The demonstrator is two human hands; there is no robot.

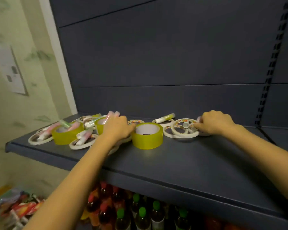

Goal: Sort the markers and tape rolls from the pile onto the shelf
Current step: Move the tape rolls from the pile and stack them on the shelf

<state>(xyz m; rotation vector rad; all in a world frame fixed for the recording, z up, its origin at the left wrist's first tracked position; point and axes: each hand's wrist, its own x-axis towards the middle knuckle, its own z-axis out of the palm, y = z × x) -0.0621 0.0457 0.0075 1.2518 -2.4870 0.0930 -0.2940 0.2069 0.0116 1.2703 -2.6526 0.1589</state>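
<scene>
- The dark blue shelf (189, 163) carries the whole pile, which is spread from its 9 o'clock end to the middle.
- The left hand (117, 128) sits over the pile. Its grip is curled round 2 pink markers (113, 115), which jut out at the hand's 12 o'clock; they are blurred.
- The right hand (214, 122) rests at the 3 o'clock end of the row. Its curled grip pinches the white markers (189, 127) lying inside the thin white tape rings (181, 135).
- 1 yellow tape roll (147, 138) stands flat between the hands, just beside the left hand.
- A second yellow roll (65, 136), at 9 o'clock, holds pink and green markers in its core.
- A third yellow roll (100, 126) is partly hidden behind the left hand.
- A green marker (165, 118) lies across a thin white ring at the central roll's 1 o'clock.
- Below the shelf stand bottles (140, 216) with green and red caps; coloured packets (15, 208) lie at 7 o'clock.
</scene>
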